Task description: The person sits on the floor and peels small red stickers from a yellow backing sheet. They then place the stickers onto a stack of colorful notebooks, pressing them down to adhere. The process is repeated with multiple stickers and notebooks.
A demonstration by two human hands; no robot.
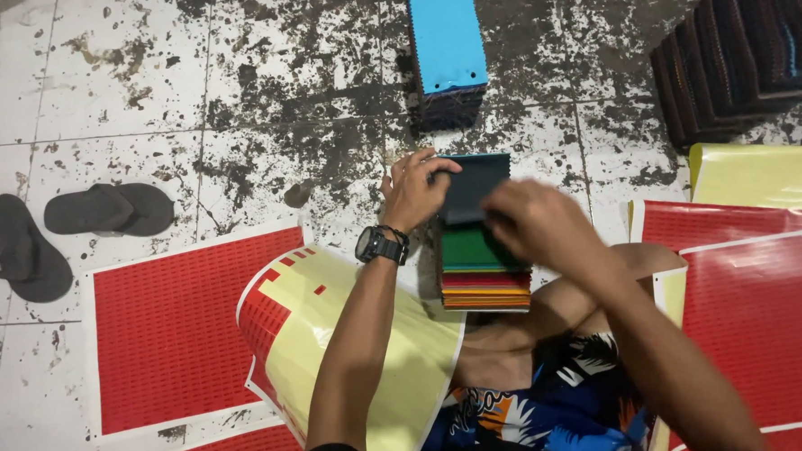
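Stained tile floor, left hand and right hand both pinching dark swatch atop colourful stack

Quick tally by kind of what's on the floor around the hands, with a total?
Stacks of coloured swatches: 3 (one under the hands, blue-topped, dark fanned one)
Red sticker sheets, flat: 2 ()
Peeled yellow-backed sheets: 2 ()
Sandals: 2 ()
Total: 9
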